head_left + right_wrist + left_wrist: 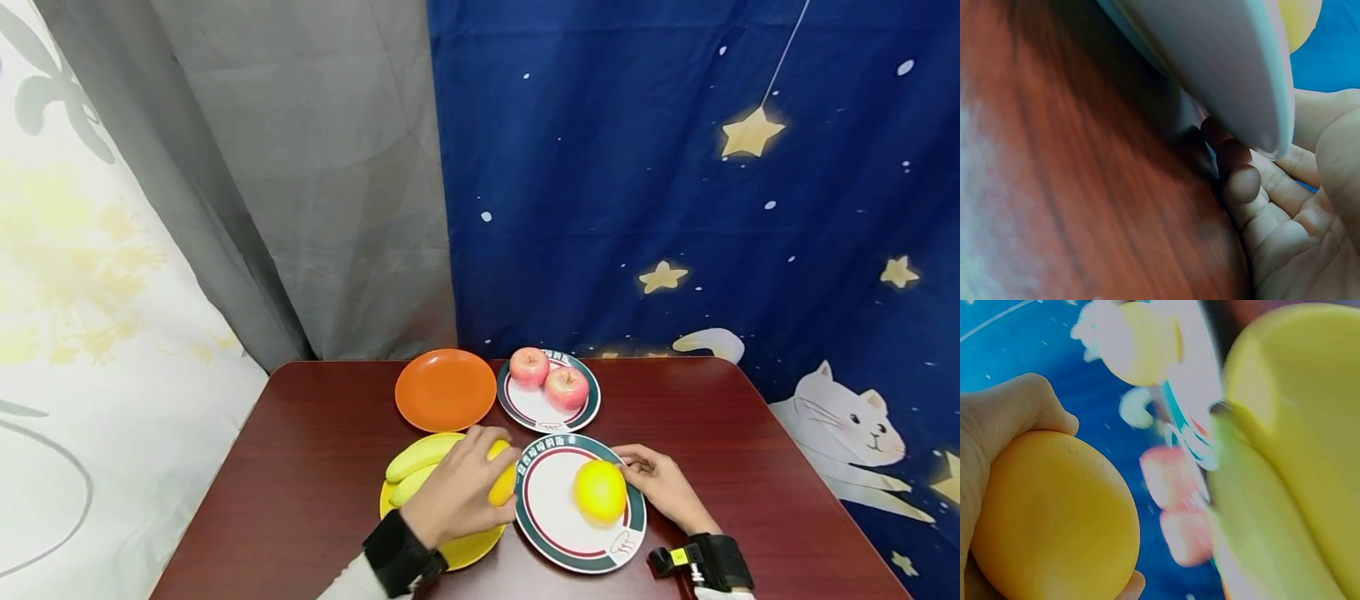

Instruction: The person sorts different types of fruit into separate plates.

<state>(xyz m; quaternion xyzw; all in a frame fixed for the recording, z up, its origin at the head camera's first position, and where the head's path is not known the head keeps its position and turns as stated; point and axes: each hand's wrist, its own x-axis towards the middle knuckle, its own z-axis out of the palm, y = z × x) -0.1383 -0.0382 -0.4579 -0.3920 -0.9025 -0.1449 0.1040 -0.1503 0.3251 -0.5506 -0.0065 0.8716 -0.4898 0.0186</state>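
My left hand (457, 492) grips an orange (1057, 519) between thumb and fingers, above the right side of a yellow plate (476, 550). Bananas (422, 457) lie on that plate, partly hidden behind the hand. To the right is a white plate (547, 521) with a dark green rim, bearing a second orange (600, 492). My right hand (663, 487) holds this plate by its right rim. In the right wrist view its fingertips (1242, 184) are curled beneath the plate's edge, with the thumb side over the rim.
Behind, an orange plate (446, 390) stands beside another green-rimmed white plate (525, 408) with two apples (566, 389) on it. All the plates stand close together on the dark red-brown table (315, 483). Curtains (562, 208) hang behind the table's far edge.
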